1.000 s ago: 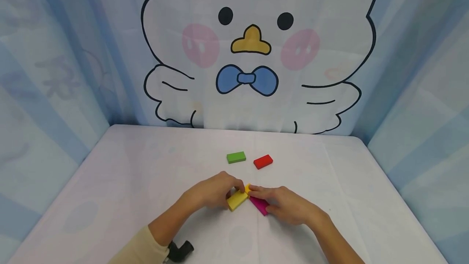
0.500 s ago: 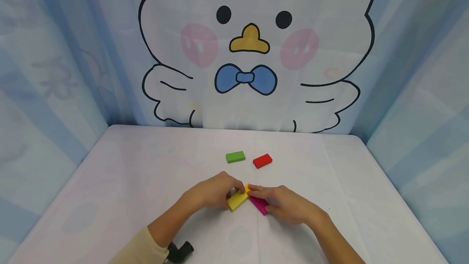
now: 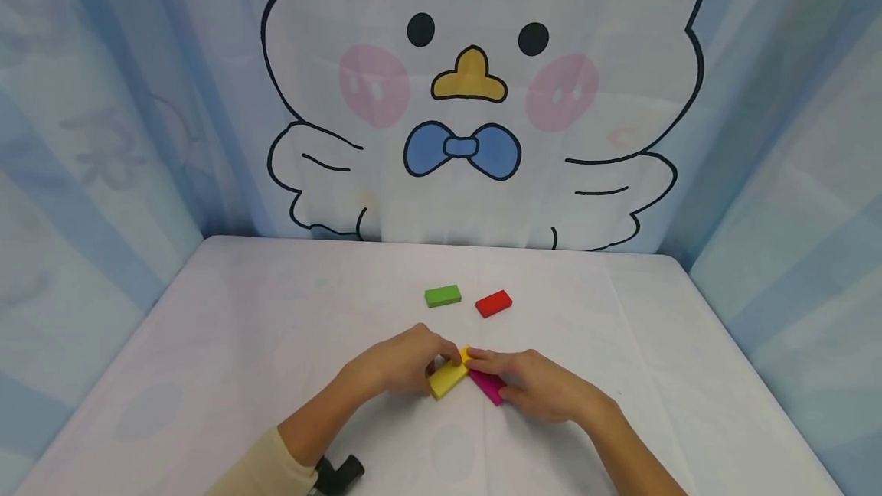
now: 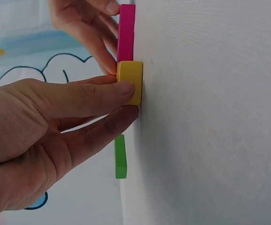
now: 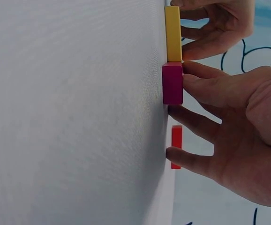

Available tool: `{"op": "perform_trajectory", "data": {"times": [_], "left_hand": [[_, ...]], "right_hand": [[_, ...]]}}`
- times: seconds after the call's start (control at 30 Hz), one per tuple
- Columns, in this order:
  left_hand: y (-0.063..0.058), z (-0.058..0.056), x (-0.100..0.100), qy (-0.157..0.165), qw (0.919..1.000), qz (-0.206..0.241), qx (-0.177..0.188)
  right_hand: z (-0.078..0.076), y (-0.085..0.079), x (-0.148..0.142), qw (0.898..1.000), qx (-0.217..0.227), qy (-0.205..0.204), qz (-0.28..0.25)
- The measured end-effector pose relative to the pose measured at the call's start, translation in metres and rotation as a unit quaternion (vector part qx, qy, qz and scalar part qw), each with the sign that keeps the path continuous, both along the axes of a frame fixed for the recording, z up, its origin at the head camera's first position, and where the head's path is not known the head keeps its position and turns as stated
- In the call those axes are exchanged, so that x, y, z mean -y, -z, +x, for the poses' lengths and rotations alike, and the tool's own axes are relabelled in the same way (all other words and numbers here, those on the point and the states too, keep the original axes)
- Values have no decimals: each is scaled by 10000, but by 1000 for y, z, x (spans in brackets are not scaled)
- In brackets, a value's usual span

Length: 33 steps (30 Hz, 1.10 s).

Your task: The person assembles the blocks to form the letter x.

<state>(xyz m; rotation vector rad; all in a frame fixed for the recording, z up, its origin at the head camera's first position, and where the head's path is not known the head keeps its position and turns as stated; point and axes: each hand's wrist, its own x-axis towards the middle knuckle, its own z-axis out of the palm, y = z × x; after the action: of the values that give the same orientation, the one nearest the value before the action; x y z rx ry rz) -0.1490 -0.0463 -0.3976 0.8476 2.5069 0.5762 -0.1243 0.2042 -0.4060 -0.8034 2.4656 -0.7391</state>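
Note:
On the white table, my left hand (image 3: 406, 358) grips a yellow block (image 3: 448, 380), thumb at its near end and fingers along its far side. Beside it, my right hand (image 3: 547, 387) holds a magenta block (image 3: 488, 386) between thumb and fingers. The two blocks slant towards each other and meet at their far ends. A brighter yellow piece (image 3: 465, 354) shows there, mostly hidden by fingertips of both hands. In the left wrist view the thumb presses the end of the yellow block (image 4: 131, 71); in the right wrist view a thumb touches the magenta block (image 5: 172, 86).
Farther back on the table lie a green block (image 3: 443, 296) and a red block (image 3: 494, 304), apart from each other. A black device (image 3: 339, 474) sits at the left wrist. A curtain (image 3: 475, 205) with a cartoon bird hangs behind the table's far edge.
The near end of the yellow block has shifted very slightly towards me and to the right. Otherwise both hands and the other blocks stay in place.

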Motion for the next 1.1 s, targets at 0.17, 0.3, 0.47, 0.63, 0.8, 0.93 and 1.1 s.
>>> {"op": "perform_trajectory", "data": {"times": [0.17, 0.3, 0.47, 0.63, 0.8, 0.93, 1.1], "left_hand": [[1, -1, 0, -11, 10000, 0, 53], [1, -1, 0, -17, 10000, 34, 72], [1, -1, 1, 4, 9999, 9, 100], [0, -2, 4, -33, 9998, 8, 220], [-2, -3, 7, -20, 9993, 50, 378], [-3, -5, 10, -1, 9994, 11, 343], [-6, -8, 13, -48, 9997, 7, 240]], "right_hand": [[0, 0, 0, 10000, 0, -17, -23], [0, 1, -1, 10000, -46, -31, -27], [0, 1, -1, 9999, -95, -71, 4], [0, 1, -1, 9998, -136, -114, 30], [0, 1, -2, 9998, -165, -140, 42], [-1, 2, -3, 9995, -236, -180, 54], [-3, 2, -5, 9994, -247, -244, -63]]}}
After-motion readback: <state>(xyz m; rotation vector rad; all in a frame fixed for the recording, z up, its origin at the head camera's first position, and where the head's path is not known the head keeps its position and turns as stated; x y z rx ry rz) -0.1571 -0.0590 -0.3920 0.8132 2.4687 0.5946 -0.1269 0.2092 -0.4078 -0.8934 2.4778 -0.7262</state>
